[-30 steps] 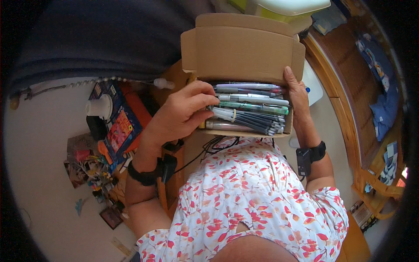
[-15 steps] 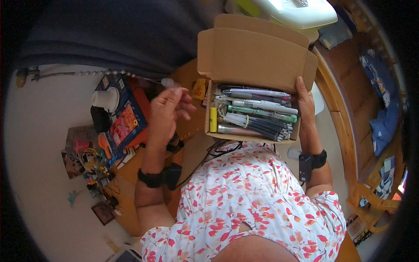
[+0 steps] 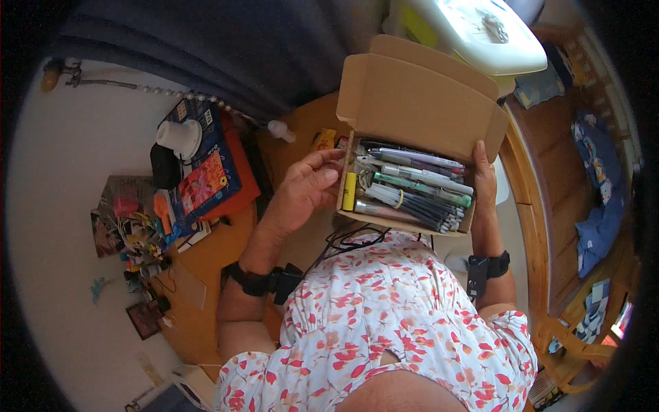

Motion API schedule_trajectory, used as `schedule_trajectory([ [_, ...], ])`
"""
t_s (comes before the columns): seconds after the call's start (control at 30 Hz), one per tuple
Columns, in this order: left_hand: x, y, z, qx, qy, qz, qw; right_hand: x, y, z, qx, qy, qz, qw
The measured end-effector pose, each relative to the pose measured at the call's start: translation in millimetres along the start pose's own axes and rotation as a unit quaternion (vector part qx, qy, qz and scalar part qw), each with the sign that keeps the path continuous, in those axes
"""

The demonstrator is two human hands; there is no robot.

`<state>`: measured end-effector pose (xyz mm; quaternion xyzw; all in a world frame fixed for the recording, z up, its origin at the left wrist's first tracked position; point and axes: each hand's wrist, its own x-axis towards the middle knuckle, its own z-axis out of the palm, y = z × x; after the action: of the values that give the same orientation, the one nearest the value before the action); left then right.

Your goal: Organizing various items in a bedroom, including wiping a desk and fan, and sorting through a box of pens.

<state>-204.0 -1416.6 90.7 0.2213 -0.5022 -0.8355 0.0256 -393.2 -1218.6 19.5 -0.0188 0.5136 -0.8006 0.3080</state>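
An open cardboard box (image 3: 412,89) is held in front of me, its lid tipped up at the far side. Inside lie several pens, among them a green translucent pen (image 3: 422,189) and a white pen (image 3: 425,178). A bundle of thin dark pen refills (image 3: 419,207) is tied with a band. Upright along the box's left wall sits a yellow cylinder (image 3: 349,191). My right hand (image 3: 484,175) grips the box's right wall, thumb uppermost. At the left wall, my left hand (image 3: 302,196) has its bent fingers and thumb against the cardboard; some fingertips are hidden.
Left on the wooden desk (image 3: 206,268) are a white lamp-like object (image 3: 180,139), a dark blue box (image 3: 223,151) and a cluttered pen holder (image 3: 141,237). A dark curtain (image 3: 226,55) hangs behind. A white plastic container (image 3: 480,34) stands far right, beside a wood-framed bed (image 3: 528,213).
My left hand has moved right and slightly down, from beside the box to its left wall. The view has shifted a little. The right hand keeps its grip on the box.
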Motion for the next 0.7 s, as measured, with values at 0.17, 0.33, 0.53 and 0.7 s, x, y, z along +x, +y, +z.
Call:
schedule_trajectory([
  [0.17,-2,3,10,0.083,0.018,0.041,0.996,-3,-1,4,0.012,0.008,-0.005,1.000],
  [0.33,5,4,19,0.240,0.094,0.092,0.962,-2,0,3,0.000,-0.006,-0.012,1.000],
  [0.53,14,8,25,0.406,0.123,0.057,0.904,-8,-6,16,-0.011,0.018,-0.027,0.999],
  [0.7,14,11,26,0.439,0.113,0.058,0.889,-6,0,9,-0.021,0.017,-0.019,0.999],
])
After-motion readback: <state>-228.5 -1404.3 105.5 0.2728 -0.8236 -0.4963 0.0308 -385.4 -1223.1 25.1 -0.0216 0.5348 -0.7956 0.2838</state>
